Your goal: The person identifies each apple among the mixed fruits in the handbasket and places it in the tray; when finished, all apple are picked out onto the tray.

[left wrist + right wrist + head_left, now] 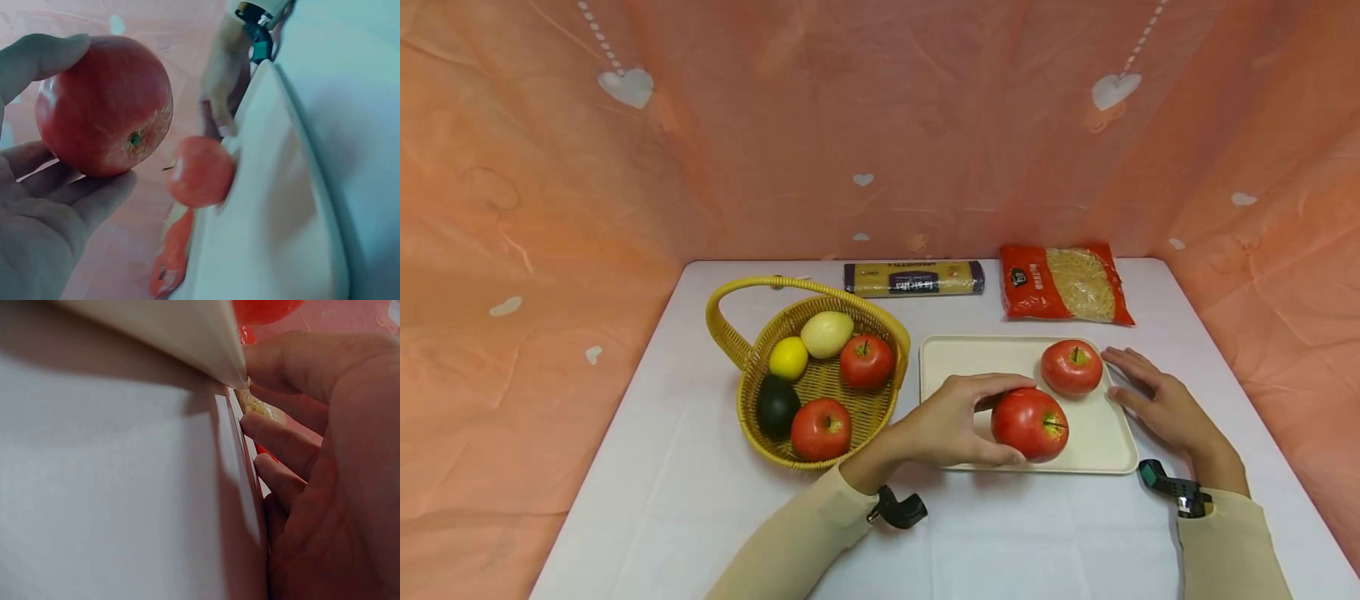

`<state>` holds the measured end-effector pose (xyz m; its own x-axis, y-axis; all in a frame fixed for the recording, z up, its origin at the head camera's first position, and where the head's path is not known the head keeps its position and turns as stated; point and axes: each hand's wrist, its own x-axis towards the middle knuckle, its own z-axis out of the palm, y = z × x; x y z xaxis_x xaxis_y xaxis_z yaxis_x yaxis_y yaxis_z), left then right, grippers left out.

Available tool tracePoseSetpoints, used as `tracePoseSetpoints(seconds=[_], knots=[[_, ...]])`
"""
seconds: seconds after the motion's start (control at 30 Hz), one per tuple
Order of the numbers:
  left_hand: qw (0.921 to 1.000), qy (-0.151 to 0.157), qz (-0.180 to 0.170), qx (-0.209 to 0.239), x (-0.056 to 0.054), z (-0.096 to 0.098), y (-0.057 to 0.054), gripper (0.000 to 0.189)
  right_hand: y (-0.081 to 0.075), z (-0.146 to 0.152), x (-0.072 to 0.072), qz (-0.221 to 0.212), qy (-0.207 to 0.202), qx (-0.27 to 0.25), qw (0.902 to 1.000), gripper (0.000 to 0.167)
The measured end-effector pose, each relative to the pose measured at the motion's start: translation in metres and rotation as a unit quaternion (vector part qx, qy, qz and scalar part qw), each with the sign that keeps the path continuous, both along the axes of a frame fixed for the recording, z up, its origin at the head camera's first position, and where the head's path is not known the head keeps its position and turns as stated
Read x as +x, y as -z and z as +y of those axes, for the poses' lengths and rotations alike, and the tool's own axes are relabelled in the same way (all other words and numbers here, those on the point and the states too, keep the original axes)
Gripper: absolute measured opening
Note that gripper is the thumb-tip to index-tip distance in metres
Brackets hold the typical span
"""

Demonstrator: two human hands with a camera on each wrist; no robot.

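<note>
My left hand (pixel 951 419) grips a red apple (pixel 1030 424) between thumb and fingers. In the left wrist view this apple (pixel 106 106) hangs above the cream tray (pixel 250 225), apart from it. A second red apple (pixel 1072 367) sits in the tray's far right part. Beside the tray's right rim lies my right hand (pixel 1167 410), its fingers loosely bent and nothing held. The right wrist view has the thumb of the right hand (pixel 350 462) against or very near the tray's corner (pixel 206 337); contact is hard to tell.
Left of the tray stands a yellow wicker basket (pixel 895 400) with a raised handle. Inside are two apples (pixel 867 362), a lemon (pixel 788 358), a pale green oval fruit (pixel 827 334) and a dark avocado (pixel 777 407). Behind lie a spaghetti pack (pixel 913 278) and a red pasta bag (pixel 1066 283).
</note>
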<state>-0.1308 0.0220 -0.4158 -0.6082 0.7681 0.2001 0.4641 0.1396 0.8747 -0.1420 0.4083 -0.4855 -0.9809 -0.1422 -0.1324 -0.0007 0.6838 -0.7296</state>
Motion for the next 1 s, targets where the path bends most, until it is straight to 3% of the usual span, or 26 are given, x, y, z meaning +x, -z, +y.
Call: tracePoseSetpoints(seconds=[0.1, 0.33, 0.53, 0.73, 1.0], knots=[[0.9998, -0.011, -0.01, -0.015, -0.002, 0.013, 0.006, 0.079, 0.0, 0.0, 0.001, 0.008, -0.001, -0.001, 1.0, 0.068], [0.9951, -0.055, -0.068, -0.047, -0.008, 0.04, 0.024, 0.078, -0.002, -0.002, 0.0, 0.0, -0.001, -0.002, 1.0, 0.068], [0.9906, -0.073, -0.101, -0.057, -0.01, 0.061, 0.042, 0.077, -0.004, -0.003, 0.0, -0.002, -0.001, 0.005, 1.0, 0.069], [0.9886, -0.093, -0.089, -0.078, -0.009, 0.077, 0.052, 0.076, -0.005, -0.004, 0.0, 0.001, -0.003, 0.002, 1.0, 0.069], [0.9896, -0.078, -0.107, -0.056, -0.004, 0.093, 0.058, 0.075, -0.006, -0.001, 0.002, 0.011, -0.005, 0.001, 0.9999, 0.067]])
